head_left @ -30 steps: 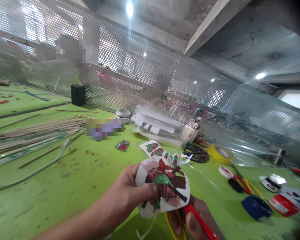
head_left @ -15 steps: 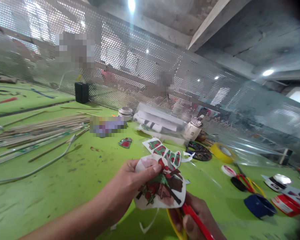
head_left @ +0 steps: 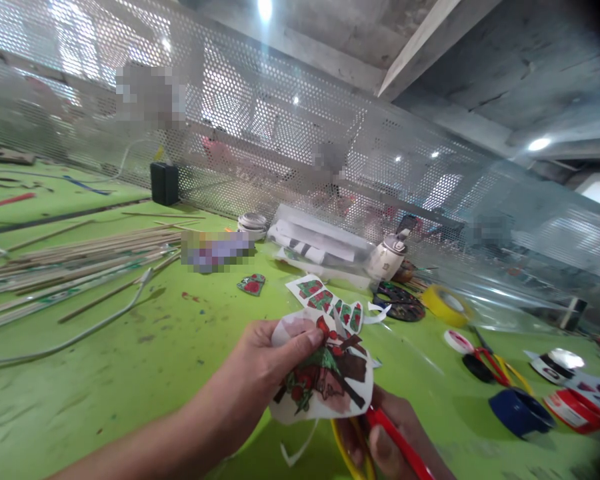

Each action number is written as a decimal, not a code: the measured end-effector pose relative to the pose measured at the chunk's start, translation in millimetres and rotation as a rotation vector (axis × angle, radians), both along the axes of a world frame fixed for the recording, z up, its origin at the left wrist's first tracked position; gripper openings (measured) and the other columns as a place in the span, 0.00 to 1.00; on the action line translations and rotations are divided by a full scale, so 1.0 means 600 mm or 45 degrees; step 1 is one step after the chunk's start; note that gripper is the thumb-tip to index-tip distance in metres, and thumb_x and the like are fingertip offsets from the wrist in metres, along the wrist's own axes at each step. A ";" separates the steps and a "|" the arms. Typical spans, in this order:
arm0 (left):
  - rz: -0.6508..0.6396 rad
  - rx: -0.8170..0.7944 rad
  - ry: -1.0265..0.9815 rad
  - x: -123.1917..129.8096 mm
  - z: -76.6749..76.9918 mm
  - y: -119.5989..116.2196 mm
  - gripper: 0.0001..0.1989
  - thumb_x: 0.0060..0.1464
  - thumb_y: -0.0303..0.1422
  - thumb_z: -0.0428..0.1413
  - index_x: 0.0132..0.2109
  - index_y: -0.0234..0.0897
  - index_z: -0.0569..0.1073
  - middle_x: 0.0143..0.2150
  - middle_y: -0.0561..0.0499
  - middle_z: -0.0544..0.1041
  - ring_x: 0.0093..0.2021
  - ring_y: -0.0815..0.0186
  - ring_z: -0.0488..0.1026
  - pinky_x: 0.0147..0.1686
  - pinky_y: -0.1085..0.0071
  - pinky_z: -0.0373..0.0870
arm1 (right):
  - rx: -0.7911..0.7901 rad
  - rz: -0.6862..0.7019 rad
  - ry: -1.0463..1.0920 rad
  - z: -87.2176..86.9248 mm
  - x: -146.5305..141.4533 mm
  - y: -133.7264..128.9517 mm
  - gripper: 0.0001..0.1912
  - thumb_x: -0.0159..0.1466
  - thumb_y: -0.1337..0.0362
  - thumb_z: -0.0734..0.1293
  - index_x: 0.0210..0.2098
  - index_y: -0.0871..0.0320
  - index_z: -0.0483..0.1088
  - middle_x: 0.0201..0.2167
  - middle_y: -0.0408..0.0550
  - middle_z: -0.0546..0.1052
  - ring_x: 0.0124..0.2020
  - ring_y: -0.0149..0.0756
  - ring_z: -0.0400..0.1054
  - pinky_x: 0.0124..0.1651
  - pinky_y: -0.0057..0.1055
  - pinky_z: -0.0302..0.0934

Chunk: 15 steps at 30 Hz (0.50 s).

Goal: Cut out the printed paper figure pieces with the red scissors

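Observation:
A printed paper piece (head_left: 325,383) with red, green and dark brown shapes and a white margin is pinched in my left hand (head_left: 265,363), thumb on top. My right hand (head_left: 393,423) is closed round the red and yellow handles of a pair of scissors (head_left: 397,440) at the paper's lower right. One blade tip shows beyond the paper's upper edge; the rest of the blades is hidden. A thin white paper strip (head_left: 299,450) hangs below. Behind lie a sheet of printed pieces (head_left: 320,297) and one loose cut piece (head_left: 251,285).
Thin sticks (head_left: 90,263) and a white cable (head_left: 105,333) lie left on the green table (head_left: 180,400). Right are yellow tape (head_left: 445,305), another pair of scissors (head_left: 493,367), a blue roll (head_left: 520,412) and a red roll (head_left: 575,409). A perforated screen (head_left: 260,147) stands behind.
The yellow scissor handle in my right hand has shifted slightly left. My left hand keeps its hold on the paper, which has barely moved.

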<state>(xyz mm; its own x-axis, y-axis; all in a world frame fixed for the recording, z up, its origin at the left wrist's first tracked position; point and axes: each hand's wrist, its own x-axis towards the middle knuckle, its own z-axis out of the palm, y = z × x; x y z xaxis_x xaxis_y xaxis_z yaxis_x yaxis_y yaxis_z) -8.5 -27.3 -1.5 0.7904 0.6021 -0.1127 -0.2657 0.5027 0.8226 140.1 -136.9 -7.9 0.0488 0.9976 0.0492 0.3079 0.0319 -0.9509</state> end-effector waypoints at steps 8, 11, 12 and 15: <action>0.041 -0.016 -0.003 0.003 -0.003 -0.005 0.17 0.45 0.41 0.66 0.35 0.30 0.80 0.27 0.42 0.81 0.25 0.59 0.78 0.31 0.64 0.75 | -0.045 0.114 0.106 -0.009 -0.003 0.004 0.45 0.51 0.26 0.55 0.43 0.60 0.72 0.18 0.40 0.57 0.18 0.28 0.45 0.20 0.27 0.48; 0.062 -0.030 0.001 0.006 -0.001 -0.007 0.17 0.44 0.42 0.66 0.34 0.30 0.80 0.27 0.43 0.81 0.24 0.59 0.78 0.32 0.63 0.75 | -0.053 0.112 0.128 -0.015 -0.002 0.002 0.45 0.51 0.26 0.55 0.43 0.60 0.71 0.18 0.41 0.59 0.17 0.28 0.47 0.20 0.27 0.47; 0.066 -0.028 0.002 0.008 -0.001 -0.008 0.17 0.44 0.42 0.66 0.34 0.30 0.80 0.26 0.43 0.81 0.24 0.60 0.77 0.32 0.63 0.76 | -0.059 0.105 0.132 -0.018 -0.001 0.001 0.45 0.51 0.26 0.55 0.43 0.60 0.71 0.18 0.41 0.59 0.17 0.27 0.48 0.20 0.27 0.47; 0.079 -0.010 0.008 0.010 -0.001 -0.012 0.17 0.45 0.42 0.65 0.33 0.30 0.80 0.26 0.43 0.81 0.24 0.60 0.77 0.31 0.64 0.75 | -0.081 0.073 0.135 -0.029 0.002 -0.002 0.46 0.50 0.26 0.55 0.43 0.61 0.71 0.19 0.42 0.61 0.16 0.27 0.49 0.19 0.27 0.48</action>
<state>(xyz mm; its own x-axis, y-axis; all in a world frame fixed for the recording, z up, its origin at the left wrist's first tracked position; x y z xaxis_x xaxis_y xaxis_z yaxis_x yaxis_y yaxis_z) -2.5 -34.3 -2.1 0.7509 0.6489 -0.1224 -0.2912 0.4918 0.8206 141.2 -137.8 -25.4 -0.0064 0.9998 -0.0164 0.2050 -0.0148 -0.9787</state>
